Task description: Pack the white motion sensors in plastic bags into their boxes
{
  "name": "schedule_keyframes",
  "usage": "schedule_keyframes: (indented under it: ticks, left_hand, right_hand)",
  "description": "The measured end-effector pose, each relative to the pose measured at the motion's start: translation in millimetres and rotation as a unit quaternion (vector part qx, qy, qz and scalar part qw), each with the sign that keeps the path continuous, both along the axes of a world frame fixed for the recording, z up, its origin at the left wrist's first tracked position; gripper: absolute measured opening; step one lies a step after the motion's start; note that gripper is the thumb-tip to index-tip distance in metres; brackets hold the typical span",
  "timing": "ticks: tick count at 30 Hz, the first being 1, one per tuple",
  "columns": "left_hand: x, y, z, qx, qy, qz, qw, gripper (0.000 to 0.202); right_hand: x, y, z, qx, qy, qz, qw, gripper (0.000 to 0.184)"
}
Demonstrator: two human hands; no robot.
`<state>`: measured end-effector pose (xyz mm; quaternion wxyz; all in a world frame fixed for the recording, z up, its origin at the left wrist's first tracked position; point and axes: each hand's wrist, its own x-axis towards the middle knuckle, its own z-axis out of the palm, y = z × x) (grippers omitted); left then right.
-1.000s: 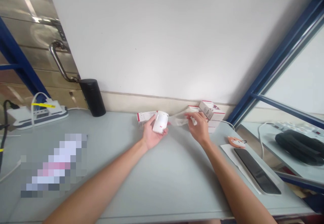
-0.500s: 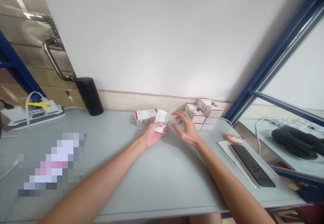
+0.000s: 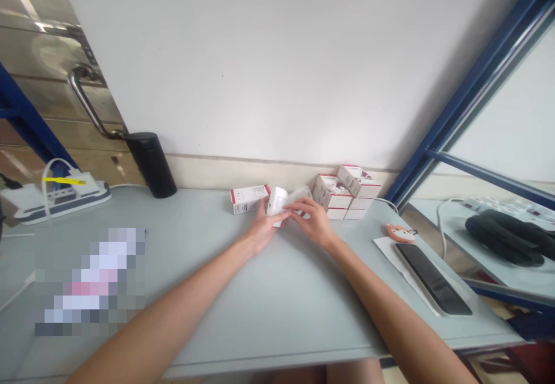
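A small white plastic device (image 3: 278, 198), looking like a motion sensor, is held upright above the desk. My left hand (image 3: 260, 228) is wrapped round its lower left side, with the thumb across the front. Fingertips of my right hand (image 3: 313, 221) are pinched together at the device's right edge. Just behind those fingers is a crumpled clear plastic bag (image 3: 302, 192), partly hidden by them. To the left of the device lies a white and red carton (image 3: 249, 199), close to my left fingers.
Several white and red cartons (image 3: 342, 196) are stacked at the back right. A phone (image 3: 433, 280) on white paper and an orange item (image 3: 399, 233) lie on the right. A black bottle (image 3: 151, 164) and a power strip (image 3: 65, 199) stand at the left, by a wall.
My right hand has moved left to the device, its spread fingers now closed together. The device has turned in my left hand. The clear bag shows more plainly behind my right fingers.
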<state>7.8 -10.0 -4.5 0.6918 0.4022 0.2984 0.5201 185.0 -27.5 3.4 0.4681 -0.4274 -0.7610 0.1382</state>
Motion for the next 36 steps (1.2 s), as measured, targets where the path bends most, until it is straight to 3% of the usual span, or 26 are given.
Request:
schedule_keyframes:
  ticks: [3,8,13,16,18,23,28,31,34,36]
  left_hand:
    - [-0.6,1.4,2.2,-0.01,-0.018,0.005,1.0,0.074]
    - [-0.1,4.9,-1.6,-0.005,0.0,0.012,1.0,0.08]
    - [1.9,3.4,-7.2,0.03,0.099,0.081,0.991,0.082]
    - [1.5,-3.5,-3.9,0.094,0.18,0.154,0.967,0.081]
    - [0.8,-10.4,0.0,0.155,0.2,0.17,0.952,0.077]
    - [0.3,-25.7,4.6,0.264,0.205,0.055,0.941,0.054]
    - [0.0,-22.8,0.2,0.203,0.217,-0.001,0.955,0.052]
    - [0.4,-16.4,-2.8,0.173,0.199,0.0,0.965,0.065]
    - [1.1,-11.1,-4.3,0.153,0.188,0.002,0.97,0.079]
    - [1.5,-8.7,-4.5,0.136,0.194,-0.009,0.972,0.075]
  right_hand:
    - [-2.1,-0.2,2.1,-0.037,0.052,0.016,0.998,0.023]
    - [1.1,1.8,6.9,-0.047,0.12,-0.055,0.99,0.025]
    - [1.3,-1.7,10.9,-0.007,0.026,-0.181,0.983,0.023]
    - [1.3,-4.5,12.2,0.004,-0.011,-0.245,0.969,0.023]
    - [2.3,-5.1,12.9,0.001,-0.009,-0.273,0.962,0.024]
    - [4.1,-4.9,15.8,0.005,0.0,-0.293,0.956,0.025]
    - [2.3,-4.0,15.6,0.027,0.045,-0.266,0.962,0.026]
    - [1.1,-3.1,12.3,0.045,0.07,-0.234,0.969,0.025]
    - [-0.7,-3.4,8.7,0.056,0.052,-0.198,0.977,0.021]
    - [-2.3,-4.2,6.7,0.057,0.028,-0.184,0.981,0.021]
